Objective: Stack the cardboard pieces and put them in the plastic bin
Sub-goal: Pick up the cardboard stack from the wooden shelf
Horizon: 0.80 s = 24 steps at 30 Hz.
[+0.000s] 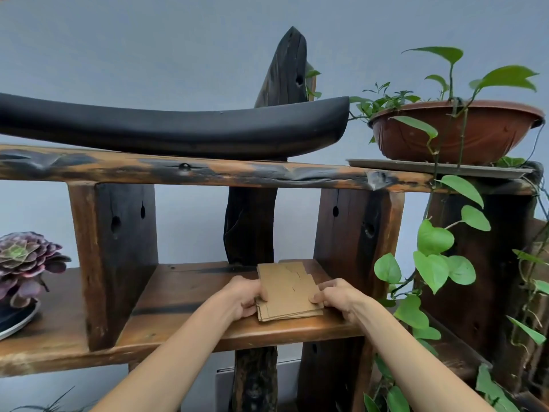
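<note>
A small stack of flat brown cardboard pieces (287,289) lies on the lower wooden shelf (190,295), between two dark wooden uprights. My left hand (243,295) grips the stack's left edge, thumb on top and fingers underneath. On the stack's right edge my right hand (338,295) holds the same way. The near edges of the pieces look slightly fanned. No plastic bin is in view.
A dark wooden upright (353,242) stands close to the right of the stack, another (116,257) to the left. A black curved wooden piece (178,129) rests on the upper shelf. A brown pot (457,132) trails green vines on the right. A purple succulent (23,263) sits far left.
</note>
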Available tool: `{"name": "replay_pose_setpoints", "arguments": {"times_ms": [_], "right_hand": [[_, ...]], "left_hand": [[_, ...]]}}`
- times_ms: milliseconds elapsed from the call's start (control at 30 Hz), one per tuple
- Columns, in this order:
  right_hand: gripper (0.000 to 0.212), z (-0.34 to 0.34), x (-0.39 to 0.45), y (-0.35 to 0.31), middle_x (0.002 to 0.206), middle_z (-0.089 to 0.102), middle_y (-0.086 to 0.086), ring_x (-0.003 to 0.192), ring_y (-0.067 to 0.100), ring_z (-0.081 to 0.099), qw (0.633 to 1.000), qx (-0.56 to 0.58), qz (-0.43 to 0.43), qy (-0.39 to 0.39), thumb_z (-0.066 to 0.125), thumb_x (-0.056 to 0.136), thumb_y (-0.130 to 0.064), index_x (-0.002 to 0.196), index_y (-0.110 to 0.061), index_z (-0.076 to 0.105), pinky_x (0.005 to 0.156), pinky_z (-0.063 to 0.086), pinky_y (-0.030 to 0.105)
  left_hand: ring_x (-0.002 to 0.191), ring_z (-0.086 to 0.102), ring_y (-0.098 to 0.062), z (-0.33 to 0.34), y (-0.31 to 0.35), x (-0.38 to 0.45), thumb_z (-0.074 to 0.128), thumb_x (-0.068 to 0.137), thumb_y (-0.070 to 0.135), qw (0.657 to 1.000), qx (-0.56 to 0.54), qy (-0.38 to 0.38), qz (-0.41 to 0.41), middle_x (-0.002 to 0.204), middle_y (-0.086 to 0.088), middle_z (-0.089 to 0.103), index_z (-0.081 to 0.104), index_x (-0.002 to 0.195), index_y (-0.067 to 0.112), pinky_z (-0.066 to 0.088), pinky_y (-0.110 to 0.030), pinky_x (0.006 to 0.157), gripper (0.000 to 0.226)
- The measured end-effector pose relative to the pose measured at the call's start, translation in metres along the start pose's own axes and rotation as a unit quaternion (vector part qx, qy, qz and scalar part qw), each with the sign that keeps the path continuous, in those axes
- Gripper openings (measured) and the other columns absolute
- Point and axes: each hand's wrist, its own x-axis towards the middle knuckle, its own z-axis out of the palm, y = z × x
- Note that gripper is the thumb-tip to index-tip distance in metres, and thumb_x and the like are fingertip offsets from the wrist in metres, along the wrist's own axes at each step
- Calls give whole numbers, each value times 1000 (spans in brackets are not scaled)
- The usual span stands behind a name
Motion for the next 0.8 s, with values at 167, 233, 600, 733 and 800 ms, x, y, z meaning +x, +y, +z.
{"name": "replay_pose_setpoints", "arguments": {"times_ms": [167,233,600,733,800], "right_hand": [[26,24,-4,1,112,76,-4,106,15,66,996,51,-77,-17,74,81,-15,106,-22,72,88,49,32],[29,33,-8,0,112,74,-6,103,13,65,993,55,-100,-21,73,80,-22,109,-25,68,78,47,28],[50,75,-21,-14,114,72,-4,106,18,65,955,277,-98,51,31,101,-63,117,-33,67,88,48,40],[50,80,-21,-11,108,72,-4,103,19,65,947,280,-120,98,34,100,-64,105,-30,71,97,49,43],[51,83,-21,-9,104,72,-5,100,18,65,945,283,-120,113,34,101,-63,102,-29,71,89,48,40]], "left_hand": [[92,59,-21,-18,0,-6,60,78,-7,991,81,24,105,105,-8,65,61,112,17,46,-27,65,42],[100,60,-19,-25,-4,-8,62,81,-3,979,133,33,150,109,-4,63,56,114,23,53,-30,76,42],[132,47,-17,-25,-32,-24,64,85,14,906,281,67,308,143,2,48,27,149,22,41,-38,113,75],[130,46,-12,-23,-40,-27,61,88,16,899,271,85,333,140,7,48,30,148,26,40,-34,112,68],[124,51,-11,-21,-44,-27,56,90,18,911,239,80,326,135,7,54,41,139,29,44,-36,109,52]]}}
